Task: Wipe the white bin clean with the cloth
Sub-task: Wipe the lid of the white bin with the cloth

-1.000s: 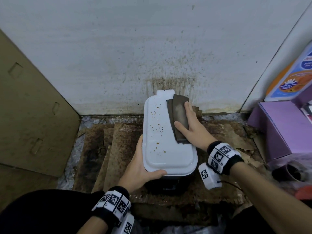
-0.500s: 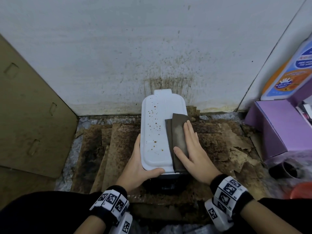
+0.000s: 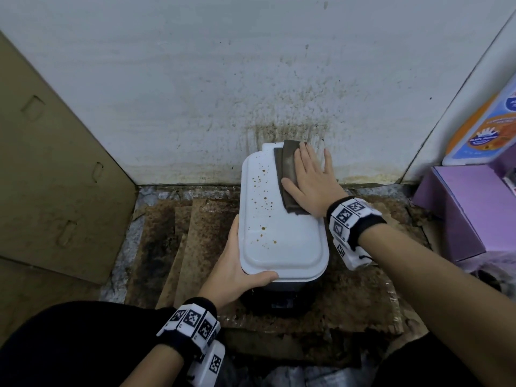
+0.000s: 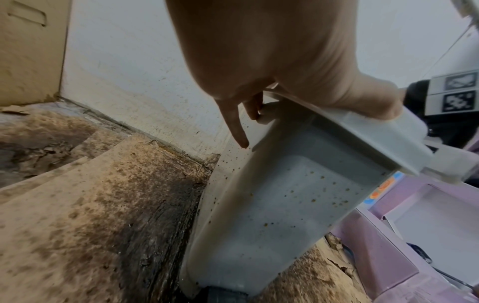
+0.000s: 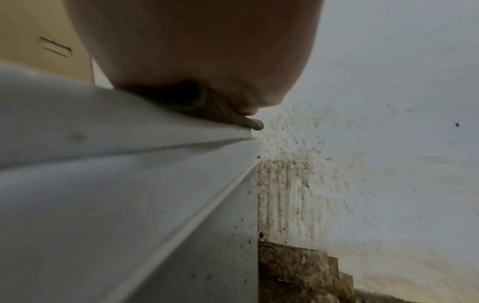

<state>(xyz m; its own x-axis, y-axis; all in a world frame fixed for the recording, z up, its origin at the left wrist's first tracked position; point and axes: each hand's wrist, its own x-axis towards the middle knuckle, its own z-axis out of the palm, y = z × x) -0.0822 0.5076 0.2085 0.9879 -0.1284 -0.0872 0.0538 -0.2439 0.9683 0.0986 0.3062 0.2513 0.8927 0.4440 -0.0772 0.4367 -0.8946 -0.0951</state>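
Note:
The white bin [image 3: 282,241] stands against the stained wall, its closed lid dotted with brown specks along the left half. A folded dark brown cloth [image 3: 287,174] lies on the lid's far right part. My right hand [image 3: 310,180] lies flat on the cloth, fingers straight and spread, pressing it to the lid. My left hand [image 3: 237,272] grips the lid's near left corner, thumb on top and fingers down the side. In the left wrist view the bin's speckled side [image 4: 285,205] shows below my left hand [image 4: 272,61]. The right wrist view shows the cloth's edge [image 5: 249,123] under my palm.
Stained, damp cardboard sheets [image 3: 178,241] cover the floor around the bin. A tall cardboard panel [image 3: 50,169] leans at the left. A purple box [image 3: 472,210] and a colourful carton [image 3: 485,129] sit at the right. The wall [image 3: 251,79] behind is spattered brown.
My right hand has pushed the cloth from the lid's near right part back to the far end by the wall. The left hand has kept its hold on the near corner.

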